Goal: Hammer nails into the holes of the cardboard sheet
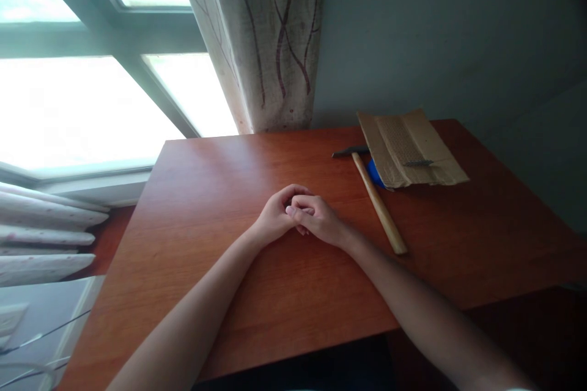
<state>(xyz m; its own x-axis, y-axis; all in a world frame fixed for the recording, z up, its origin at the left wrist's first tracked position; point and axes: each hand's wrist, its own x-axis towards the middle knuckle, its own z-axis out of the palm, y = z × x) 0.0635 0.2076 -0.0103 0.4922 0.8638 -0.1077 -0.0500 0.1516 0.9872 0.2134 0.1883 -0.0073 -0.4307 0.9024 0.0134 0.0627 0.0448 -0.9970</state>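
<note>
Both my forearms rest on a reddish-brown wooden table (215,269). My left hand (276,215) and my right hand (320,219) meet at the table's middle, fingers curled and clasped together, with nothing visible in them. A hammer (375,195) with a pale wooden handle and dark head lies to the right of my right hand, apart from it.
A flattened piece of cardboard (409,148) lies at the far right of the table, with a small dark metal piece (418,163) on it and a blue object (375,174) partly under it. A patterned curtain (270,43) and a bright window (92,104) stand behind.
</note>
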